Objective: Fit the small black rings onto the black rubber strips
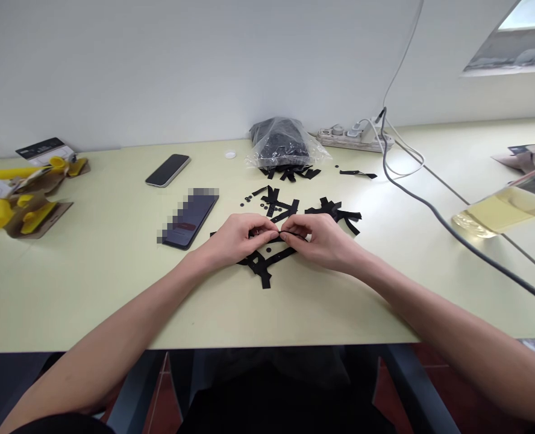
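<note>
Narrow black strip (279, 232), pinched, partly hidden

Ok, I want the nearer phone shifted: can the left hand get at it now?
Probably yes: the nearer phone lies beside the left hand, and nothing appears to cover it. That hand is pinching a black strip, though, so it may need to let go first.

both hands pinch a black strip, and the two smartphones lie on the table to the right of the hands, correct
Wrong side: the head view shows the two smartphones on the table to the left of both the left hand and the right hand, which do pinch a black strip.
</note>
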Demonstrator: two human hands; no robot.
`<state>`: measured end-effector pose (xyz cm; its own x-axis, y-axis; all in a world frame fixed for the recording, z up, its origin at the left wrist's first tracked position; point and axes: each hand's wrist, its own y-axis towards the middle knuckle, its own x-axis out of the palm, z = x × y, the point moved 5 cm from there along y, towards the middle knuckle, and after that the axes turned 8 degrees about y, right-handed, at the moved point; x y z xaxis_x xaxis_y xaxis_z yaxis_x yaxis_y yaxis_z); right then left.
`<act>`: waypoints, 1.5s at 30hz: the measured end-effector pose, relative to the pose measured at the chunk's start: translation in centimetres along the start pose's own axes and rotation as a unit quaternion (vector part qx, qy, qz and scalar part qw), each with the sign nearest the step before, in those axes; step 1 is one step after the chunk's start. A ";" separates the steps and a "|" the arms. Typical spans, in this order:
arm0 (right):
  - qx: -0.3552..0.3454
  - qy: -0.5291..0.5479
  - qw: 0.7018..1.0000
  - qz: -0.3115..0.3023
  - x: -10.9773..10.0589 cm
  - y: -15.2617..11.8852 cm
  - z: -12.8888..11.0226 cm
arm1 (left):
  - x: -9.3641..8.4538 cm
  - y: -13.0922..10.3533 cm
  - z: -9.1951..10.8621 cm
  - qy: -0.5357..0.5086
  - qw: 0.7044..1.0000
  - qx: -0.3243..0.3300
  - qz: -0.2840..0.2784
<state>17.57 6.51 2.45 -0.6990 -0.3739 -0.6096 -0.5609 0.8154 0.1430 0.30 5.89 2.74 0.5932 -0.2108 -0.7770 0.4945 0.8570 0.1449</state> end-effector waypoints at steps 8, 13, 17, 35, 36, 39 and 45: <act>-0.003 -0.007 1.000 0.014 -0.3 0.0 0.1 | -1.5 -0.1 -1.8 0.083 0.987 -0.089 0.105; -0.001 -0.017 1.000 0.013 -0.3 0.1 0.0 | -2.8 -0.2 -4.7 0.090 0.972 -0.196 0.091; 0.007 -0.021 1.000 0.009 -0.4 0.1 0.4 | -3.5 -0.3 -5.6 0.117 0.966 -0.213 0.087; 0.190 -0.238 0.951 0.058 -6.8 -0.3 3.6 | -4.2 -2.3 -3.1 0.206 0.950 -0.235 -0.002; 0.202 -0.244 0.946 0.064 -7.2 -0.4 3.9 | -4.3 -2.3 -3.2 0.208 0.949 -0.237 0.004; 0.214 -0.255 0.937 0.108 -8.1 -0.3 4.1 | -4.7 -2.1 -3.3 0.226 0.949 -0.222 0.015; 0.113 -0.203 0.959 0.160 -6.5 0.2 2.2 | -5.0 -1.6 -2.8 0.226 0.950 -0.212 0.032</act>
<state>22.99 10.09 4.70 -0.5627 0.0778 -0.8230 -0.2032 0.9520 0.2288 -5.25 6.87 4.64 0.2325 -0.0114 -0.9725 0.1096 0.9939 0.0145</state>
